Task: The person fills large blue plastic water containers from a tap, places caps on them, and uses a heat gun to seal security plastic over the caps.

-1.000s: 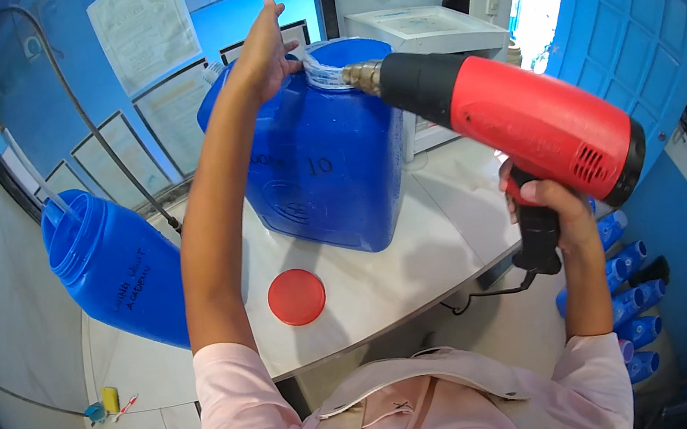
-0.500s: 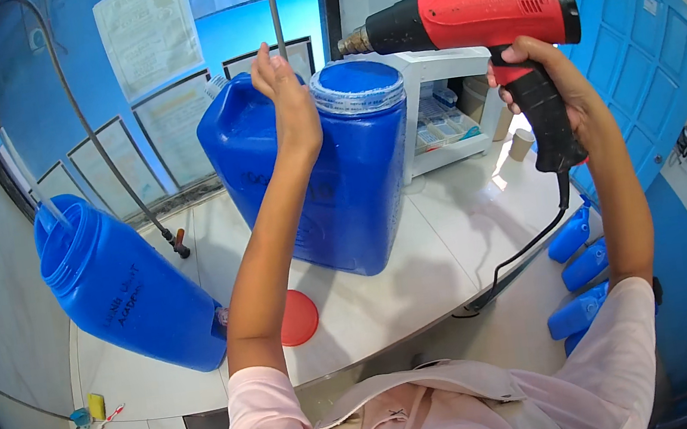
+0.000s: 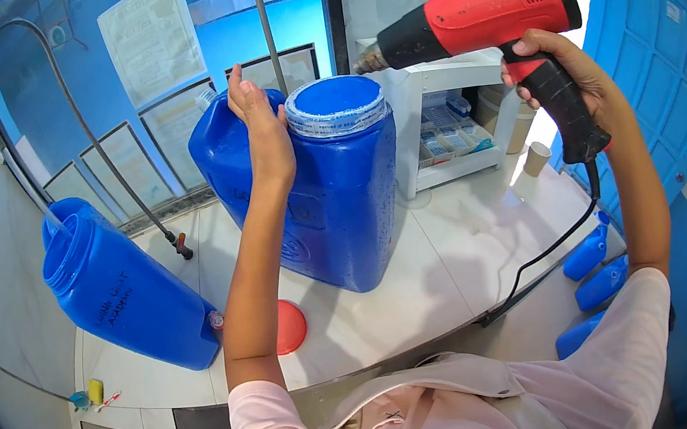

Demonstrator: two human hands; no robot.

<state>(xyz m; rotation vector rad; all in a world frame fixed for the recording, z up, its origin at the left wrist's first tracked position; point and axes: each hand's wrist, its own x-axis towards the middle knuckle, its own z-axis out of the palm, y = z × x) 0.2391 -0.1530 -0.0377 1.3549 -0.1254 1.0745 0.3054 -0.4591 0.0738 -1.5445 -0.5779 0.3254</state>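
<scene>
while a white band (image 3: 338, 123) rings its top (image 3: 334, 96), glossy blue jug (image 3: 349, 205)

Nearer the body than the left hand (image 3: 267, 138), its forearm covers part of the red lid (image 3: 292, 327); whether its palm touches the blue jerrycan (image 3: 347, 205) is unclear. The right hand (image 3: 564, 77) partly hides the heat gun's (image 3: 490, 11) grip. Between the hands, items in the white cabinet (image 3: 460, 173) are too small to tell. Beyond the left hand, the top edge cuts the metal pipe (image 3: 265, 29).
</scene>
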